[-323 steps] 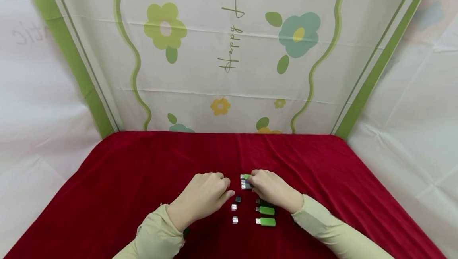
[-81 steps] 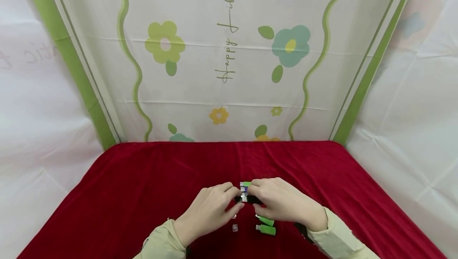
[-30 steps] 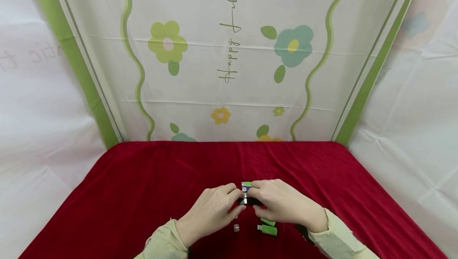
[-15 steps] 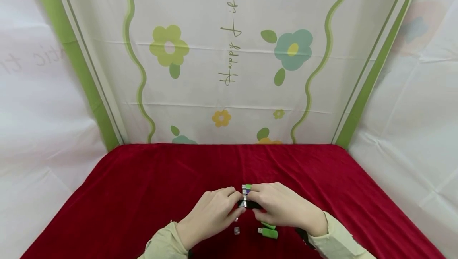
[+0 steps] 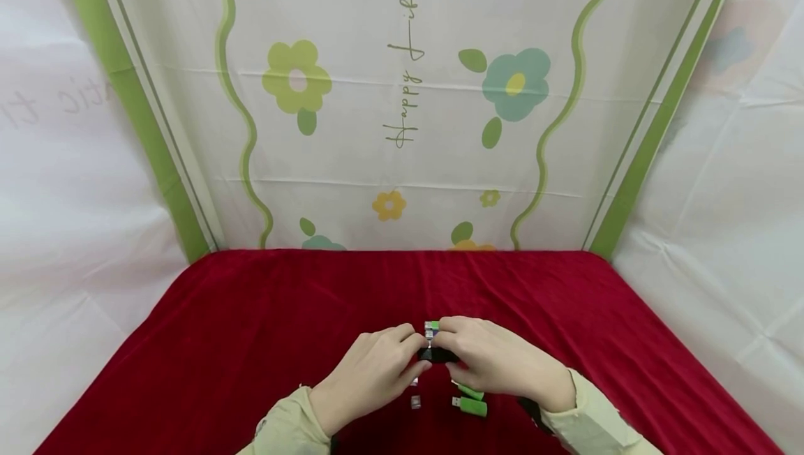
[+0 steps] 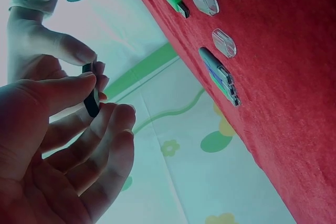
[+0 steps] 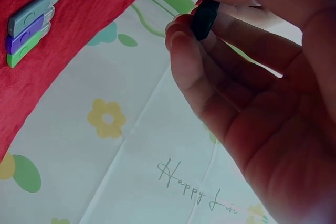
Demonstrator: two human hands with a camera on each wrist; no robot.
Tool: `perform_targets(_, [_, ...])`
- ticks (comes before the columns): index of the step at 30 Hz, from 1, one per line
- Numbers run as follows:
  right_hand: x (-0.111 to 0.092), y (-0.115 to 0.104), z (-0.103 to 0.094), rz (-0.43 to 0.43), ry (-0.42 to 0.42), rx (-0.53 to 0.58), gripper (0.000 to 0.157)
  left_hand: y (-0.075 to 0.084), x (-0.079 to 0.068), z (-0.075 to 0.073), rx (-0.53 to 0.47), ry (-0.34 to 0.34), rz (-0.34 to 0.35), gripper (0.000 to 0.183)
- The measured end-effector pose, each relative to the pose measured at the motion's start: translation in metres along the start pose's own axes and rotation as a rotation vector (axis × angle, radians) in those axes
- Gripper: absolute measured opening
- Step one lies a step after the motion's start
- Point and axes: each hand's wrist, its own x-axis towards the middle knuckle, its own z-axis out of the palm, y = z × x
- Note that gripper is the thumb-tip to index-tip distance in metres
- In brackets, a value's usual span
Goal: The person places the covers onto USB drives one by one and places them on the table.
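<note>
A black USB flash drive (image 5: 443, 355) is held above the red cloth between both hands. My left hand (image 5: 372, 375) pinches its black cap (image 5: 425, 354) at the left end. With thumb and fingers, my right hand (image 5: 496, 359) grips the drive's body, largely hidden in the head view. Cap and body meet, and hardly any metal plug shows; whether they are fully pressed together I cannot tell. In the right wrist view, a grey drive (image 7: 30, 16), a purple drive (image 7: 27, 34) and a green drive (image 7: 24, 51) lie side by side wearing clear caps.
Nearer the person, an uncapped green drive (image 5: 472, 406) lies on the red cloth (image 5: 283, 322) with another green drive (image 5: 470, 391) just beyond it. Two loose clear caps (image 6: 205, 0) lie left of them. A printed white curtain (image 5: 402, 92) rises behind the table.
The black cap and drive, on the cloth 10.8 s ago, are now in the hands. The silver plug visible between them 2.7 s ago is now almost covered as the cap has slid over it.
</note>
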Motion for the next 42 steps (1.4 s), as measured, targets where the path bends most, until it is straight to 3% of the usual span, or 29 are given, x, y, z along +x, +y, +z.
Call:
perform_targets(17, [-0.0002, 0.0038, -0.0024, -0.009, 0.031, 0.018, 0.025, -0.0005, 0.0020, -0.0030, -0.014, 0.032, -0.011, 0.019])
perform_targets(27, [-0.0010, 0.0060, -0.0021, -0.047, 0.063, -0.007, 0.029, -0.0011, 0.0023, -0.0057, 0.004, 0.041, -0.080, 0.017])
perform_targets(42, [-0.0016, 0.0056, -0.0009, -0.032, 0.051, -0.011, 0.032, -0.0009, 0.0023, -0.0067, 0.009, 0.040, -0.062, 0.015])
